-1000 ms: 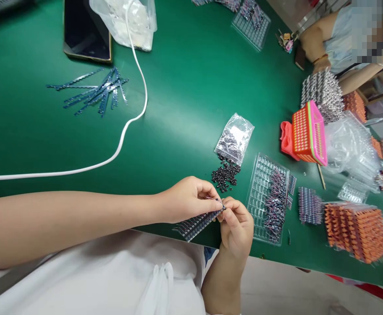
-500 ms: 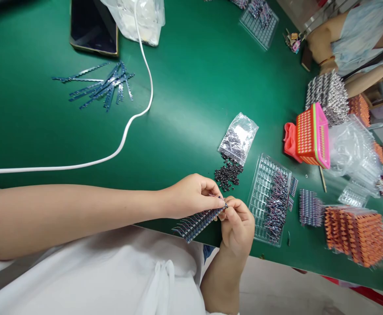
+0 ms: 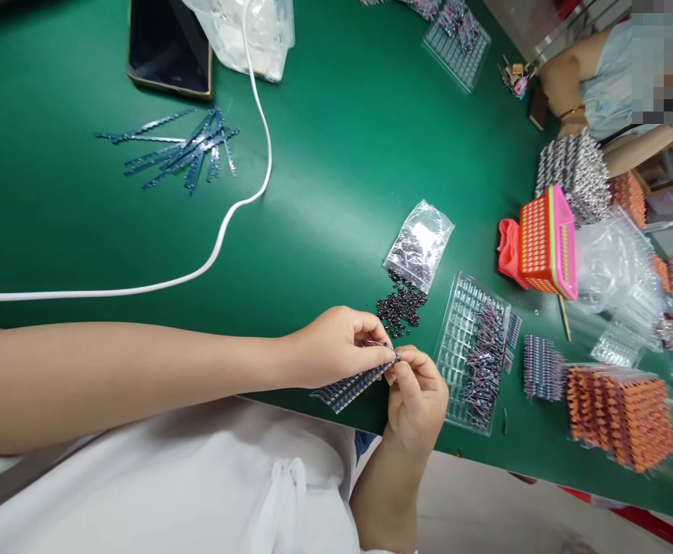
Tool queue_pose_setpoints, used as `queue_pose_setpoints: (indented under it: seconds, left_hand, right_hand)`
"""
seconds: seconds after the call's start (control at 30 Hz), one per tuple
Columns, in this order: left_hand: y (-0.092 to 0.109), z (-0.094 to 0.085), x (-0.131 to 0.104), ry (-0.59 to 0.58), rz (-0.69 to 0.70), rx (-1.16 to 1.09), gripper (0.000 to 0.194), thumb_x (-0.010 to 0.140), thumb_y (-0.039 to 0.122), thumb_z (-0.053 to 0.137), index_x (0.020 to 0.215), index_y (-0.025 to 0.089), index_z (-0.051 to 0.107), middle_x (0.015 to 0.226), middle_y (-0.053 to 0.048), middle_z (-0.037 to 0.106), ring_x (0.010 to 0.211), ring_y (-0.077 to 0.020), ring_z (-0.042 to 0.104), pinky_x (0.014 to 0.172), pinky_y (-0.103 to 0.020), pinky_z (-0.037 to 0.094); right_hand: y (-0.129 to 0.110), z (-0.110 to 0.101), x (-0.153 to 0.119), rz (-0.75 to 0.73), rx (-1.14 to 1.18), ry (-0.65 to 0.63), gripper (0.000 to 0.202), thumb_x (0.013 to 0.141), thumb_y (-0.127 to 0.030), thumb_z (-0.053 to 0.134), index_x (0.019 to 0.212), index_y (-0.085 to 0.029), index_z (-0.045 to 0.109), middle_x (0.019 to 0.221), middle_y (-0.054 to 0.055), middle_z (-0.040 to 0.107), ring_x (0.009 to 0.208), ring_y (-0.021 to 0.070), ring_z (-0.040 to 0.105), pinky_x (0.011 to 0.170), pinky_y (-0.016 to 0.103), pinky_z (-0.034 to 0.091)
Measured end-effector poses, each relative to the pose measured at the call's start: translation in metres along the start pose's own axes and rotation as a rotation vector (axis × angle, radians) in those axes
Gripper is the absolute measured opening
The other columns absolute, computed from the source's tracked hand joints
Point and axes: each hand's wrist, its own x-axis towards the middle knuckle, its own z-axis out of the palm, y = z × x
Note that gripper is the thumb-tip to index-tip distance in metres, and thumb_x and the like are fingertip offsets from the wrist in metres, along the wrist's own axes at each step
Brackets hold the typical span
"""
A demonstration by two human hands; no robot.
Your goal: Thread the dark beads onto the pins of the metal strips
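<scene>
My left hand (image 3: 339, 346) comes in from the left with thumb and fingers pinched on the right end of a dark panel of small circuit boards (image 3: 351, 390), which has close rows of parts. My right hand (image 3: 420, 396) meets it there, its thumb and fingers closed on the same end. The fingertips hide what exactly lies between them. Just beyond the hands is a heap of small black bead-like parts (image 3: 401, 309), spilling from a clear zip bag (image 3: 420, 242). To the right, a clear compartment tray (image 3: 454, 354) bears a pile of thin-wired parts (image 3: 484, 365).
Blue serrated strips (image 3: 191, 146), a phone (image 3: 168, 50) and a white cable (image 3: 221, 238) lie on the green table. At right stand a pink-and-orange basket (image 3: 544, 238), stacked orange parts (image 3: 621, 415) and a finished-looking wired block (image 3: 542, 369). Another person's arm (image 3: 567, 81) is at the far right.
The panel has tilted, so its free left end shows less and sits a little higher. Both hands keep their pinch at nearly the same spot. The view has shifted slightly.
</scene>
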Motion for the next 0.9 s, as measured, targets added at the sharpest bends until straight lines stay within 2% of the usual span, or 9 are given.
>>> queue_pose_setpoints:
  seconds: [0.2, 0.47, 0.6, 0.7, 0.8, 0.9]
  left_hand:
    - [-0.002, 0.001, -0.001, 0.003, 0.030, 0.007, 0.015, 0.079, 0.029, 0.066, 0.080, 0.014, 0.068, 0.074, -0.002, 0.069, 0.068, -0.0138, 0.061, 0.062, -0.023, 0.046]
    - [0.002, 0.001, -0.001, 0.042, 0.077, 0.081, 0.013, 0.082, 0.028, 0.064, 0.078, 0.015, 0.067, 0.070, 0.001, 0.066, 0.066, -0.0121, 0.057, 0.061, -0.022, 0.044]
    - [0.003, -0.001, -0.002, 0.061, 0.113, 0.095, 0.016, 0.085, 0.029, 0.062, 0.085, 0.015, 0.069, 0.083, -0.004, 0.072, 0.071, -0.0129, 0.061, 0.063, -0.022, 0.047]
    - [0.001, -0.001, -0.004, 0.009, 0.118, 0.107, 0.018, 0.086, 0.031, 0.062, 0.089, 0.015, 0.069, 0.095, -0.006, 0.075, 0.060, -0.0100, 0.058, 0.056, -0.022, 0.045]
    - [0.000, 0.000, -0.006, -0.028, 0.133, 0.094, 0.019, 0.087, 0.032, 0.061, 0.090, 0.015, 0.069, 0.103, -0.007, 0.076, 0.058, -0.0086, 0.056, 0.055, -0.022, 0.045]
    - [-0.001, 0.000, -0.007, -0.042, 0.152, 0.079, 0.019, 0.088, 0.031, 0.060, 0.091, 0.015, 0.069, 0.112, -0.008, 0.075, 0.060, -0.0080, 0.056, 0.056, -0.022, 0.046]
  right_hand:
    - [-0.001, 0.004, -0.002, -0.060, -0.060, 0.017, 0.014, 0.079, -0.029, 0.072, 0.080, -0.018, 0.064, 0.077, 0.000, 0.057, 0.063, 0.0091, 0.050, 0.054, 0.022, 0.040]
    - [0.001, 0.009, -0.006, -0.294, -0.243, 0.128, 0.007, 0.084, -0.023, 0.066, 0.080, -0.020, 0.061, 0.077, 0.000, 0.056, 0.072, 0.0122, 0.054, 0.061, 0.024, 0.043]
    - [0.001, 0.012, -0.006, -0.411, -0.417, 0.209, 0.005, 0.086, -0.021, 0.063, 0.082, -0.020, 0.061, 0.077, 0.001, 0.057, 0.073, 0.0135, 0.055, 0.062, 0.027, 0.045]
    - [0.002, 0.014, -0.005, -0.573, -0.567, 0.245, 0.003, 0.085, -0.019, 0.064, 0.087, -0.022, 0.063, 0.078, 0.001, 0.061, 0.072, 0.0144, 0.057, 0.062, 0.029, 0.047]
    - [0.002, 0.016, -0.005, -0.685, -0.679, 0.258, 0.015, 0.084, -0.014, 0.066, 0.095, -0.024, 0.065, 0.080, 0.002, 0.064, 0.070, 0.0145, 0.058, 0.062, 0.030, 0.048]
    - [0.003, 0.014, -0.007, -0.746, -0.739, 0.274, 0.027, 0.082, -0.008, 0.068, 0.102, -0.025, 0.066, 0.085, 0.003, 0.068, 0.076, 0.0165, 0.063, 0.067, 0.032, 0.051]
